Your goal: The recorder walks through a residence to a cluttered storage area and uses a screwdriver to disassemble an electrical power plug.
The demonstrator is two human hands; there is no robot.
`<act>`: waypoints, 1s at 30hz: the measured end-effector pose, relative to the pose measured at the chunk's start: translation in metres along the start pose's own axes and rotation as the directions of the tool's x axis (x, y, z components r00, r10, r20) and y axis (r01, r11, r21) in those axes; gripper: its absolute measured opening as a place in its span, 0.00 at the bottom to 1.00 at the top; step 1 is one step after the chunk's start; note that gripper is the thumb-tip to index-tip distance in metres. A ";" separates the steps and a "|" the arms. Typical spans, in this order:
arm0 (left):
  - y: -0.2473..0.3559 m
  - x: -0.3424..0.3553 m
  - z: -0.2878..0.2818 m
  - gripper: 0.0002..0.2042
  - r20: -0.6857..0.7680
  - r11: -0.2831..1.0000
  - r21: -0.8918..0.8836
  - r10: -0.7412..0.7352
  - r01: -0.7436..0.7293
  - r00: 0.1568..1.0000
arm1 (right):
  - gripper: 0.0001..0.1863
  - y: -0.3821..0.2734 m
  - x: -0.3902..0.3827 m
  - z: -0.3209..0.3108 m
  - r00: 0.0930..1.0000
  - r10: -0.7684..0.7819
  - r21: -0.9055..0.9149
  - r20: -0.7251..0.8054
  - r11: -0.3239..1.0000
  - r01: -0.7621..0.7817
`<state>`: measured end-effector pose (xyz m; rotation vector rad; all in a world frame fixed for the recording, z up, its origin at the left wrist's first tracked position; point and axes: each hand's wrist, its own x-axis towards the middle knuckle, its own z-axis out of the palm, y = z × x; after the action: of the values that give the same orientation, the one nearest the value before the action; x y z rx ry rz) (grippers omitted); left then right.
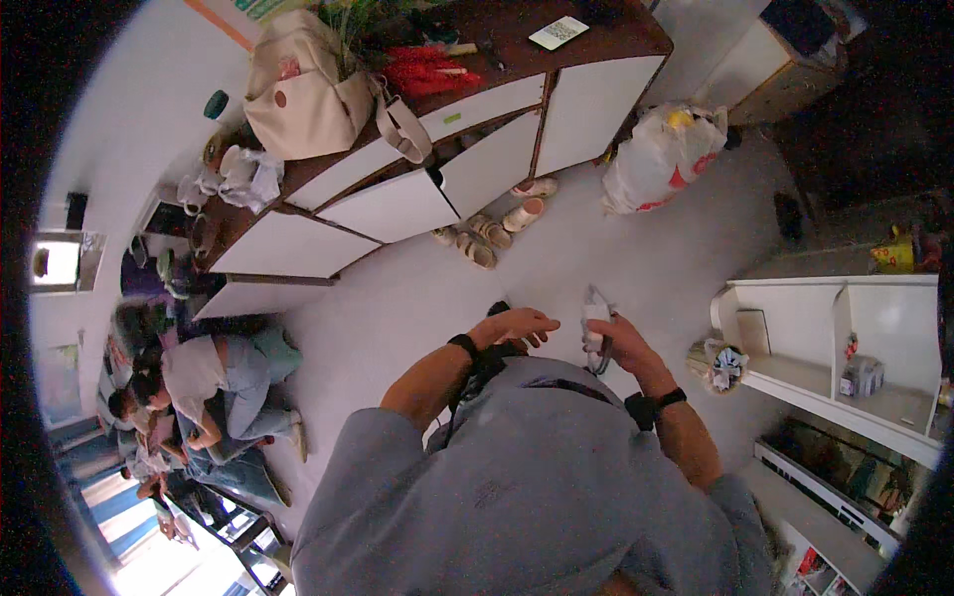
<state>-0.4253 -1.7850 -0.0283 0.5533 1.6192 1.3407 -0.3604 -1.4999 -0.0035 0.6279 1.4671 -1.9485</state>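
In the head view my left hand (519, 326) is held out at waist height, fingers apart and loosely curled, with nothing visible in it. To its right, my right hand (624, 340) grips a small pale object (596, 316) in what looks like clear plastic; exactly what it is I cannot make out. Both hands are over the pale floor (378, 298). Beyond them, several pale shoes (492, 233) stand at the foot of a long white-fronted cabinet (388, 214) with a dark wooden top.
At the left, several people (214, 372) crouch or bend close together. A beige bag (298, 94) and a plant stand on the cabinet. A full white plastic bag (661, 159) lies beyond me at the right. A white shelf unit (790, 328) and a bundled bag (717, 366) are at my right.
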 end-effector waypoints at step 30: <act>0.007 0.015 -0.232 0.28 -0.198 0.372 -0.926 -0.342 -0.061 0.919 | 0.41 -0.175 0.293 0.179 0.766 0.258 -0.547 0.589 0.825 0.143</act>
<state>-0.6337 -1.8891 -0.0343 -0.5803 0.8360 2.0142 -0.6918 -1.6927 -0.0394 -0.2633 1.4150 -1.3334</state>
